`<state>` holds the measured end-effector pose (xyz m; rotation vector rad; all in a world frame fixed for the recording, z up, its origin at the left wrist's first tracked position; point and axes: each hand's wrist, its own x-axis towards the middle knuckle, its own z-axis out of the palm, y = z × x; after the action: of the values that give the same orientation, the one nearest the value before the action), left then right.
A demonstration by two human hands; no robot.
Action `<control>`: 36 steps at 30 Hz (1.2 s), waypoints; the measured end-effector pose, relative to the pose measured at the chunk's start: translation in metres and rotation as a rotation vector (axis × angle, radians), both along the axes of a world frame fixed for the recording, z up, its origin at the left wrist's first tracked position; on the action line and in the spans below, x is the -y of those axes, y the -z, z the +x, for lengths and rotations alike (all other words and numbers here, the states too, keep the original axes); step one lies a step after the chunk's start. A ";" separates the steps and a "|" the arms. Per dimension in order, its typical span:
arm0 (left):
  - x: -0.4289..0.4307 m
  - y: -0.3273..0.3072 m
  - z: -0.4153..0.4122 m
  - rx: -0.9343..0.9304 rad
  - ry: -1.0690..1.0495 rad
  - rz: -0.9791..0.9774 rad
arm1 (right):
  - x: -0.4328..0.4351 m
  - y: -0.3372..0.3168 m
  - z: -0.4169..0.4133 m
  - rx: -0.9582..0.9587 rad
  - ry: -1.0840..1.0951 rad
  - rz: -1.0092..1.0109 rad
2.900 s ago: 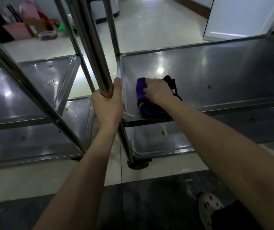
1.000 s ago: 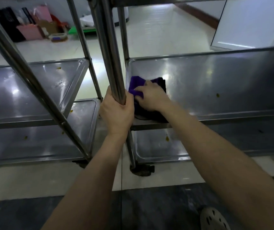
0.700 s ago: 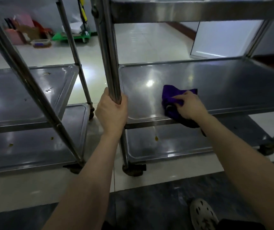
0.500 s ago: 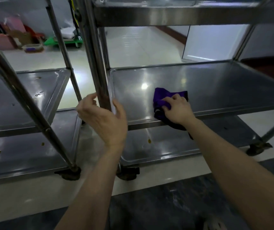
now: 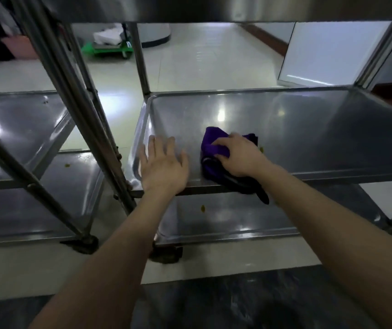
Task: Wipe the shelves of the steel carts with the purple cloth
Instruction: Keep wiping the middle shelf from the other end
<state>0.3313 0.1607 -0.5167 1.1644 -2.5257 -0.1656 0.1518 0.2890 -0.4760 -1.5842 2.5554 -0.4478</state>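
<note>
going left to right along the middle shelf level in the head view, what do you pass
left cart shelf → steel post → left hand → cloth under the right hand → bare stretch of right cart shelf

Your purple cloth [image 5: 214, 143] is sitting bunched up on the middle shelf [image 5: 309, 129] of the right-hand steel cart, close to the front edge, with your right hand [image 5: 237, 157] gripping it from above. A dark tail of it is hanging over the front rim. That shelf is shining, with a small yellowish speck [image 5: 261, 148] lying just beside the cloth. The lower shelf [image 5: 237, 222] beneath is carrying another speck, and the left cart's shelves [image 5: 19, 129] are showing a few more spots.
</note>
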 end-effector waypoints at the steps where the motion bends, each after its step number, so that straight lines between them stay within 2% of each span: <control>1: 0.000 -0.001 0.000 0.017 0.002 -0.001 | 0.016 -0.005 -0.013 -0.009 0.001 0.023; 5: -0.003 -0.003 -0.001 -0.029 -0.023 -0.042 | 0.092 -0.024 -0.053 0.013 0.062 0.059; 8: -0.002 -0.002 0.001 -0.073 -0.085 -0.072 | 0.122 -0.019 -0.044 0.003 0.004 0.069; 13: -0.006 -0.013 0.001 -0.061 -0.112 -0.032 | 0.062 0.006 -0.006 -0.038 -0.237 -0.052; 15: -0.005 -0.017 0.001 -0.054 -0.095 0.014 | 0.042 0.011 -0.002 -0.052 -0.236 -0.093; 21: 0.005 -0.009 0.004 -0.070 -0.133 -0.020 | 0.036 0.005 -0.010 -0.034 -0.218 -0.102; 23: 0.005 -0.013 0.004 -0.046 -0.123 -0.014 | 0.007 0.004 -0.049 -0.036 -0.140 -0.089; 26: -0.003 -0.020 0.005 0.031 -0.084 -0.091 | -0.052 0.007 -0.126 -0.099 0.102 -0.078; 28: -0.018 -0.027 -0.015 -0.024 -0.087 -0.078 | -0.075 0.010 -0.152 -0.131 0.204 -0.057; 31: -0.052 -0.035 -0.075 -0.112 -0.057 -0.039 | -0.078 0.016 -0.152 -0.163 0.221 -0.038; 36: -0.086 -0.012 -0.117 -0.013 -0.007 -0.042 | -0.060 0.016 -0.171 -0.118 0.183 0.010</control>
<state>0.2144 0.2467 -0.5043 1.1516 -2.5013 -0.1174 -0.0191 0.3491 -0.4916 -1.4191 2.8005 -0.3666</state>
